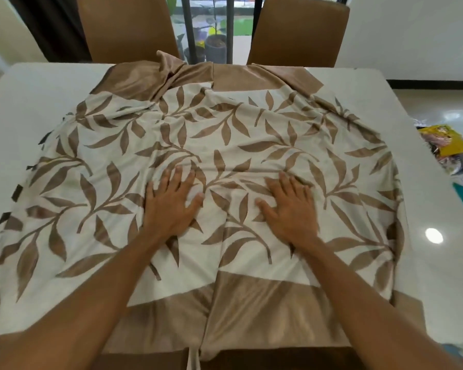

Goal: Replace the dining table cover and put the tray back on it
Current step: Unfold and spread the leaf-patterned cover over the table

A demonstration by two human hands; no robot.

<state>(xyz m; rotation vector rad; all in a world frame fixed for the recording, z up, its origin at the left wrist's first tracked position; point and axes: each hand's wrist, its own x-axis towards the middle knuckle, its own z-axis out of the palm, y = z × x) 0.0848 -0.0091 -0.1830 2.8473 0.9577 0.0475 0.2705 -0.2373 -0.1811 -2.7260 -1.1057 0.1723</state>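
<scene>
Leaf-print cover [225,134] rumpled on white desk [38,89], tan borders bunched, left hand [170,201] and right hand [289,206] flat, fingers spread, pressing it

Cover [233,145]: soft cloth, velvety sheen, wrinkled, tan leaf print on cream. Tabletop [38,86]: smooth matt white. Chairs [126,25]: smooth tan leather-like upholstery. Floor [444,108]: glossy, reflective tile.

I see a white bench [51,84] filling most of the frame. A cream cover [225,134] with brown leaf print and tan borders lies rumpled across its middle, bunched at upper centre, with bare bench showing left and right.
</scene>
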